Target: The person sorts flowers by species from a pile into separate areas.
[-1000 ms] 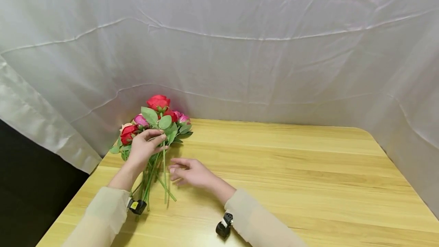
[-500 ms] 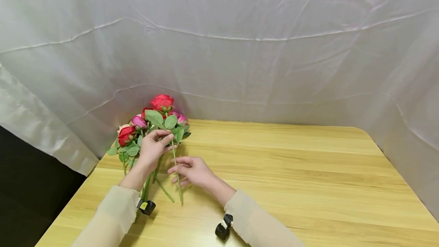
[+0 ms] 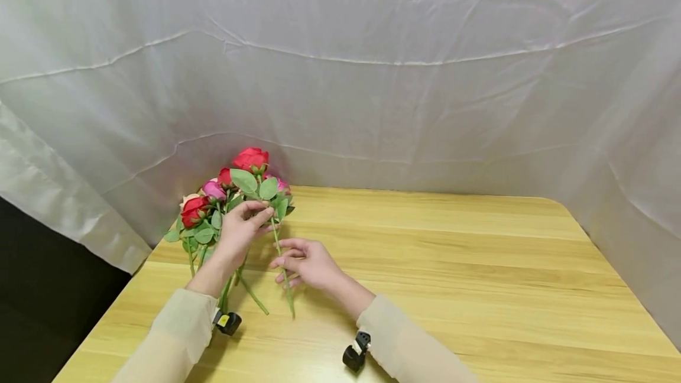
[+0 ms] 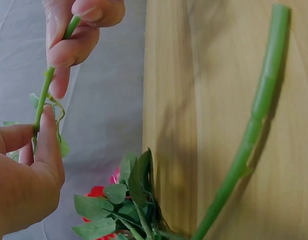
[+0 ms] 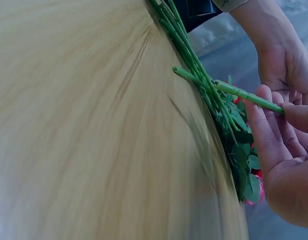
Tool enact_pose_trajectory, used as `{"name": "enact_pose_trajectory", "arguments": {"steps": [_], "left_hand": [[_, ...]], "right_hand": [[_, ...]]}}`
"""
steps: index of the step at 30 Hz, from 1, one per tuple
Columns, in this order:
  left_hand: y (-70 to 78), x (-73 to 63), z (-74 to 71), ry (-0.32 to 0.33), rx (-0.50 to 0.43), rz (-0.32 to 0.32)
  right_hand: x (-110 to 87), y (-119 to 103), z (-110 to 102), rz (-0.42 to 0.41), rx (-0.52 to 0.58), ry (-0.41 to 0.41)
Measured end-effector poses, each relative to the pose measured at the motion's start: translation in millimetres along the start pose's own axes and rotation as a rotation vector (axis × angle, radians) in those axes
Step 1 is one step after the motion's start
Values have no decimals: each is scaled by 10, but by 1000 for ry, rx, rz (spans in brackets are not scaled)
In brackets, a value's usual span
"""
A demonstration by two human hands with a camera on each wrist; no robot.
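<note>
A red rose (image 3: pixel 251 159) with a long green stem is lifted off the bunch, bloom up and tilted. My left hand (image 3: pixel 240 230) pinches its stem just below the leaves, thumb against fingertips. Lower down the same stem, my right hand (image 3: pixel 313 266) holds it between thumb and fingers; the stem's cut end (image 5: pixel 224 87) sticks out past them in the right wrist view. Behind and left of the left hand lies the bunch of red, pink and cream roses (image 3: pixel 194 211), leafy stems toward me. My left forearm hides part of those stems.
The wooden table (image 3: pixel 452 276) stretches away to the right. A pale grey curtain (image 3: pixel 372 105) hangs along its back edge, close behind the blooms. One loose stem end (image 4: pixel 259 105) from the bunch lies on the wood in the left wrist view.
My left hand has moved right with the red rose, swinging its stem away from the bunch. The right hand, apart from the stem at first, now has its thumb and fingers on it.
</note>
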State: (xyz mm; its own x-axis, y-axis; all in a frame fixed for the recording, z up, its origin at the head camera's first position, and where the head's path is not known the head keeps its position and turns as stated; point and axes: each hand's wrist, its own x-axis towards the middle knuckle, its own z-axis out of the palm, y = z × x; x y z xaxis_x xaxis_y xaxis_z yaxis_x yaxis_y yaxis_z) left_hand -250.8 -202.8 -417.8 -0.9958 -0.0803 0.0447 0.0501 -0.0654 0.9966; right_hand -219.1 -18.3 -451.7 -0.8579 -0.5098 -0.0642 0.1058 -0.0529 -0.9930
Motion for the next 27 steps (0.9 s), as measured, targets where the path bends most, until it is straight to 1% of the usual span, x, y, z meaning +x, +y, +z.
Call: {"name": "enact_pose_trajectory", "arguments": {"steps": [5, 9, 13, 16, 20, 24, 27], "left_hand": [[59, -24, 87, -36, 0, 21], [93, -36, 156, -44, -35, 33], [127, -68, 191, -58, -69, 57], [146, -102, 187, -66, -72, 73], [152, -147, 158, -79, -50, 85], [138, -183, 104, -84, -24, 90], [119, -200, 37, -87, 10, 88]], "right_hand": [[-77, -47, -104, -20, -38, 12], [-144, -86, -187, -49, -52, 19], [-224, -125, -295, -73, -67, 30], [-312, -161, -397, -81, -86, 47], [-465, -219, -563, -81, -100, 76], [-641, -271, -767, -88, -135, 110], [-789, -304, -943, -103, -169, 143]]}}
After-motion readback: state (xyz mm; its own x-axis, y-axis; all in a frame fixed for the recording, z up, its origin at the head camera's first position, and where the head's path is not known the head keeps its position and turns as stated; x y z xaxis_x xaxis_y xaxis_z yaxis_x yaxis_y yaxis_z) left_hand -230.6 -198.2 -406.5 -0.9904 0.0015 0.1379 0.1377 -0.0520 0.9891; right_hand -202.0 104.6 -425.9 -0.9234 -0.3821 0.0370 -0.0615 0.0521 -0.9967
